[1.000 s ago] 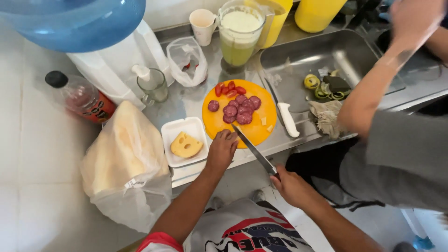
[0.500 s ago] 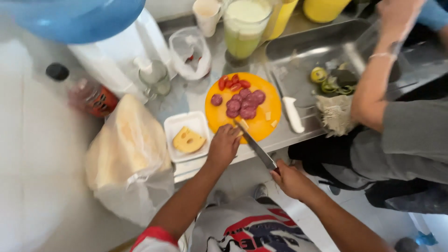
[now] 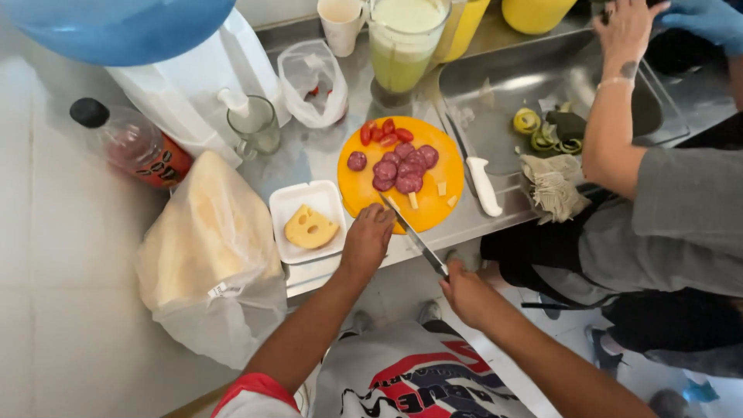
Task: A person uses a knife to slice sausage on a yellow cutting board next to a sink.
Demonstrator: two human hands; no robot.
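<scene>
Down at the counter edge, the person's right hand (image 3: 470, 292) is closed around the handle of a long knife (image 3: 412, 234), whose blade slants up and left onto the near rim of a round orange cutting board (image 3: 457, 166). The left hand (image 3: 368, 237) rests curled, fingers bent down, on the board's near-left edge right beside the blade tip; whether it pins anything under the fingers cannot be told. On the board lie dark red sausage slices (image 3: 399, 169), a few tomato pieces (image 3: 384, 131) at the far side, and small pale cheese sticks (image 3: 412, 200) near the blade. Just left of the board sits a white foam tray (image 3: 296, 203) holding a wedge of yellow cheese (image 3: 309, 228). A white-handled knife (image 3: 481, 183) lies along the board's right side, by the steel sink (image 3: 495, 77). Another person's arm (image 3: 611, 116) reaches over that sink. A bagged stack of flat breads (image 3: 205, 248) stands left of the tray.
</scene>
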